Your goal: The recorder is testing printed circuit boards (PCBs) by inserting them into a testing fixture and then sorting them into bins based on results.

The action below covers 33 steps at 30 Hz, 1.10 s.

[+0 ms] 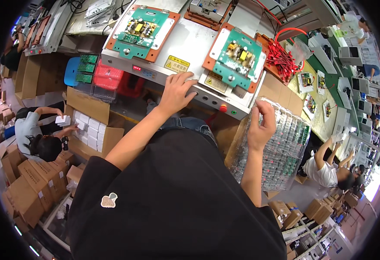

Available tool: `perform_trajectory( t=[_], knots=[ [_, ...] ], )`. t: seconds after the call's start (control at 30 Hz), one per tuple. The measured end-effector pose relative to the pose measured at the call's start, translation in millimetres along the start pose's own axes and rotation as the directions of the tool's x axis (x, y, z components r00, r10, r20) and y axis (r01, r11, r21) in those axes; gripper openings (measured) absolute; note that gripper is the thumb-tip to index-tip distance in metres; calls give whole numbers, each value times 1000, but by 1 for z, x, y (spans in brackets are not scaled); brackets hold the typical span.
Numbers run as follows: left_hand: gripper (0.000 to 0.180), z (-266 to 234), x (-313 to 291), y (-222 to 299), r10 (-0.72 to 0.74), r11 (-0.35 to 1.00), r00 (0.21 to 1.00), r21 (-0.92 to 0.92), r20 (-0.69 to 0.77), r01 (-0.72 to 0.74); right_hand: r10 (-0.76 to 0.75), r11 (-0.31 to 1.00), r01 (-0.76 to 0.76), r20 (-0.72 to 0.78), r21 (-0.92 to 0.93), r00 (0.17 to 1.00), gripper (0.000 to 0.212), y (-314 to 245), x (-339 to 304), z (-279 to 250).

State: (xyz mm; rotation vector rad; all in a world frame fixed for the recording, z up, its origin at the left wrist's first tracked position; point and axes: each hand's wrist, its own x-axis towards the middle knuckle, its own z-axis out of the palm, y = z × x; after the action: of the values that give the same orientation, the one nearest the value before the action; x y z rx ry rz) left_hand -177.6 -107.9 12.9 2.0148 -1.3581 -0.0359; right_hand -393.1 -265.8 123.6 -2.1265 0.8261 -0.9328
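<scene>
My left hand (177, 93) rests on the front edge of a white bench machine (179, 47), fingers spread, thumb near the black buttons on its front panel. It holds nothing that I can see. My right hand (261, 126) is loosely curled beside the machine's right front corner, with nothing visible in it. On the machine lie two green fixture plates on orange-brown bases. The left fixture (131, 50) carries a circuit board (139, 28); another circuit board (242, 55) sits in the right fixture (231, 73).
Stacked clear plastic trays (270, 151) stand below my right hand. Red-handled leads (281, 60) pile up right of the machine, near several boards on a bench (324, 102). At left, a person (38, 134) handles white boxes at an open carton (88, 97). A red emergency button (223, 108) protrudes from the panel.
</scene>
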Motion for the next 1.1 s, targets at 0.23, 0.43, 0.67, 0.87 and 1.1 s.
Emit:
perform_trajectory(
  t=[0.23,0.43,0.67,0.87,1.1],
  knots=[
    [37,-10,-9,1,-16,997,1000,-74,-26,14,-111,992,110,-8,-60,994,16,-7,-6,-9],
    [32,-15,-16,-2,-18,995,996,-103,-87,9,-179,984,179,12,-18,984,14,-7,2,4],
    [19,-42,-3,0,24,973,962,-213,-270,-84,-188,981,186,47,45,981,15,7,17,7],
    [22,-116,41,-69,-154,983,828,4,-539,185,-259,963,244,151,111,954,17,-4,28,27],
    [11,-93,50,-83,-56,994,955,77,-291,81,-304,950,277,231,144,924,16,-36,34,54]
  ],
)
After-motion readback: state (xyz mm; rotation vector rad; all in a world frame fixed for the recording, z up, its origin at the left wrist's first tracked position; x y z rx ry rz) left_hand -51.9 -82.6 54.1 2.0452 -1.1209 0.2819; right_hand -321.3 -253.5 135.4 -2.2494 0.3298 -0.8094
